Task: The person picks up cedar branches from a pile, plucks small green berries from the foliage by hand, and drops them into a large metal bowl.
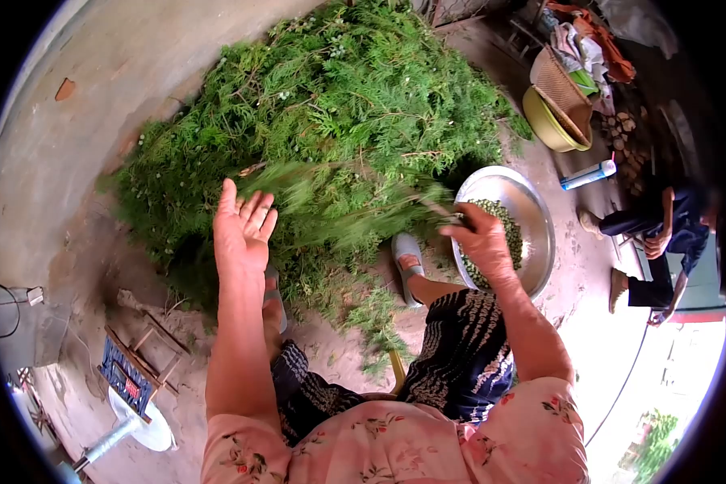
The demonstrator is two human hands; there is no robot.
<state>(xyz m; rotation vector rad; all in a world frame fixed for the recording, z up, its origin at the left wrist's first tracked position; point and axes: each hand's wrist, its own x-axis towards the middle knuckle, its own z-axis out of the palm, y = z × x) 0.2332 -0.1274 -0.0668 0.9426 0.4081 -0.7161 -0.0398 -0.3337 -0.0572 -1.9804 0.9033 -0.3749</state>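
Observation:
My right hand (482, 240) pinches the stem end of a leafy evergreen branch (347, 202). The branch is smeared by motion and stretches leftward over a big heap of cut green branches (371, 89). My left hand (246, 230) is held palm up with its fingers apart, near the branch's far end, and holds nothing. Beside and partly behind my right hand stands a shiny metal basin (543, 242) with many small green cones or berries (508, 230) inside.
A yellow basin with a woven basket (561, 93) stands back right, near a blue-and-white can (589, 175). A person in dark clothes (657, 242) sits at the right. At the left are a small woven-seat stool (129, 379) and a concrete wall (121, 73).

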